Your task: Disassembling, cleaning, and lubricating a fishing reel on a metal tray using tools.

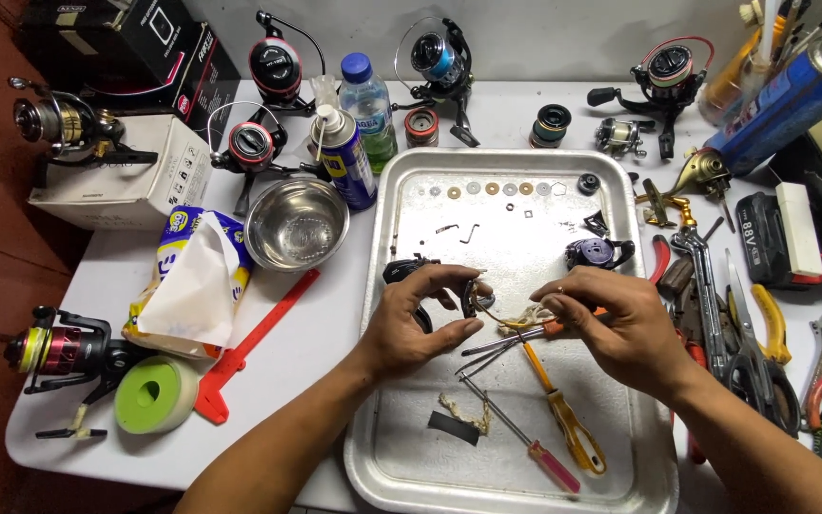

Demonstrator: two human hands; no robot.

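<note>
Both hands, left and right, work low over a metal tray, pinching a small dark part. Bare tray floor lies open beyond the grip, up to a row of washers. Below the grip, screwdrivers cross the path. Right of it, pliers crowd the table; left, a steel bowl and red ruler stand near.

We see a white table | on it: metal tray | steel bowl | tissue pack | fishing reels | pliers
</note>
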